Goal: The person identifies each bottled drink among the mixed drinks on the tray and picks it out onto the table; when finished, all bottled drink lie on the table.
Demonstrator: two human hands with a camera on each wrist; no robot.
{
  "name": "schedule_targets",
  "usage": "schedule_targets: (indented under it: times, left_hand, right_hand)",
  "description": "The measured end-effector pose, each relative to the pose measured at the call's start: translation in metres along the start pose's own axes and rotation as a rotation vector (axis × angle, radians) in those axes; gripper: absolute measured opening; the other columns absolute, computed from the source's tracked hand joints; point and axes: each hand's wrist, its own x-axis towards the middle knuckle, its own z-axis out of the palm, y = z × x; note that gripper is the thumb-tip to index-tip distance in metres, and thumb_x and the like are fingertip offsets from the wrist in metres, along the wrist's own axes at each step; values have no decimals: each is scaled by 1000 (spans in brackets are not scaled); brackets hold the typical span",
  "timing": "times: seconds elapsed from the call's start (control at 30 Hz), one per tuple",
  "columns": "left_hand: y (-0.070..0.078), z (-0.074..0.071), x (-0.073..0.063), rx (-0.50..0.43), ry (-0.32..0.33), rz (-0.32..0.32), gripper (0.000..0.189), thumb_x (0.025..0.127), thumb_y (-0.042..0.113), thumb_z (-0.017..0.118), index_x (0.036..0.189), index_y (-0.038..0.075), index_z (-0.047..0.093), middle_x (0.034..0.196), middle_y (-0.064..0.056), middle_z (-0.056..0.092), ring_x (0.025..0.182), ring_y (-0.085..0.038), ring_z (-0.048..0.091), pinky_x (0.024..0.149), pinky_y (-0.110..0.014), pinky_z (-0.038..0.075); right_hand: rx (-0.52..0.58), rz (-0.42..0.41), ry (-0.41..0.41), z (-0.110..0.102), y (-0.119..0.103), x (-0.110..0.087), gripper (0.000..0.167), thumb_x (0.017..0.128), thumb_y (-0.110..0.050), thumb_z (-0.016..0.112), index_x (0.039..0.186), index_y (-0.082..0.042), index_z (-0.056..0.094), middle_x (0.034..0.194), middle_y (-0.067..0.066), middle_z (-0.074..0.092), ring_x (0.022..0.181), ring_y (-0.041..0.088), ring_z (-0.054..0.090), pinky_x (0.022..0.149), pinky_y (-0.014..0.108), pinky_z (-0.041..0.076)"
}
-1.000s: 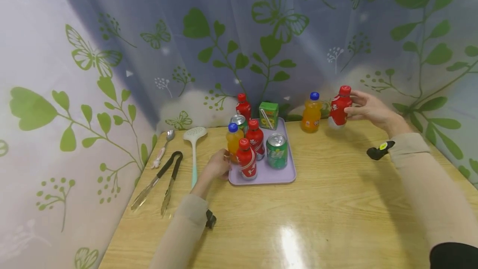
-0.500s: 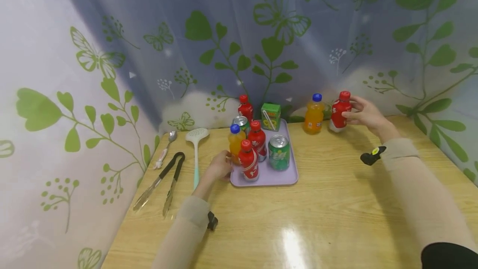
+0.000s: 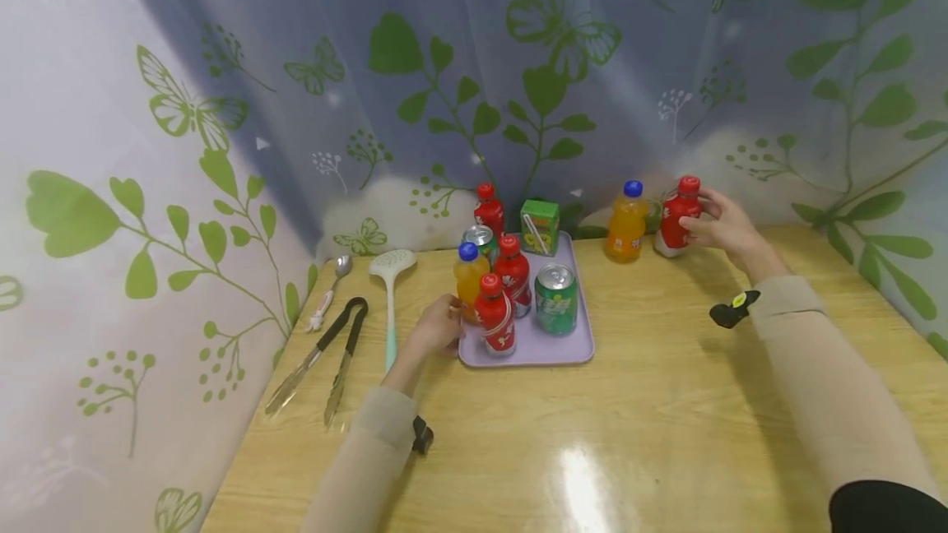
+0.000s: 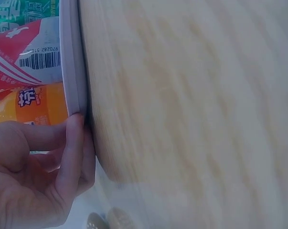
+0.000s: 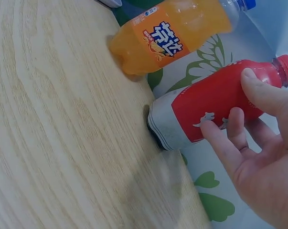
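Red bottle (image 5: 206,100) at the far side of the tabletop (image 3: 666,401), beside the curtain; whether its base is fully in contact cannot be told. Right hand (image 3: 729,229) holds it, thumb and bent fingers on the red label. Orange bottle (image 3: 626,229) stands just beside, on its left, blue cap on. Further left: lilac tray (image 3: 548,350), its left rim pinched by the left hand (image 3: 435,327), thumb and fingers together on the edge. On the tray: front red bottle (image 3: 495,319), second red bottle (image 3: 514,278), blue-capped drink bottle (image 3: 470,276), green can (image 3: 556,303), green carton (image 3: 540,227). Left of the tray: slotted turner (image 3: 390,303), tongs (image 3: 333,329) with arms spread, spoon (image 3: 328,297). Patterned curtain (image 3: 444,6) behind.
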Motion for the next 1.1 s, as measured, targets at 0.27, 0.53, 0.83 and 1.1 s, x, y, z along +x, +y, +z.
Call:
schedule_targets:
  times: [0.27, 0.53, 0.83, 1.1]
  left_hand:
    - [2, -3, -1, -12, -3, -23, 53, 92, -10, 61, 144, -2, 50, 128, -26, 61, 103, -33, 66, 64, -31, 67]
    - [0, -2, -2, -63, -7, -26, 56, 91, -11, 62, 144, -1, 50, 127, -26, 61, 95, -30, 66, 63, -32, 67]
    - [-2, 0, -6, -76, -45, -38, 55, 92, -10, 64, 144, 0, 49, 128, -25, 60, 87, -25, 63, 64, -30, 66]
    - [2, -8, -1, -114, -99, -60, 59, 94, -8, 61, 150, -2, 46, 133, -28, 60, 81, -22, 63, 59, -23, 63]
  right_hand:
    - [-3, 14, -31, 5, -1, 0, 79, 108, -15, 58, 171, -21, 10, 173, 26, 17, 95, 0, 64, 86, 24, 66]
    - [-64, -31, -29, 4, 8, -1, 79, 110, -21, 56, 171, -22, 6, 170, 33, 19, 92, 1, 64, 86, 25, 66]
    - [-326, -167, 261, 19, -15, -28, 83, 107, -45, 55, 169, -9, 13, 157, 35, 35, 97, 3, 49, 71, 11, 49]
    - [-442, -461, 261, 71, -83, -45, 71, 106, -34, 61, 167, -18, 28, 154, 27, 42, 125, 43, 52, 105, 46, 51]
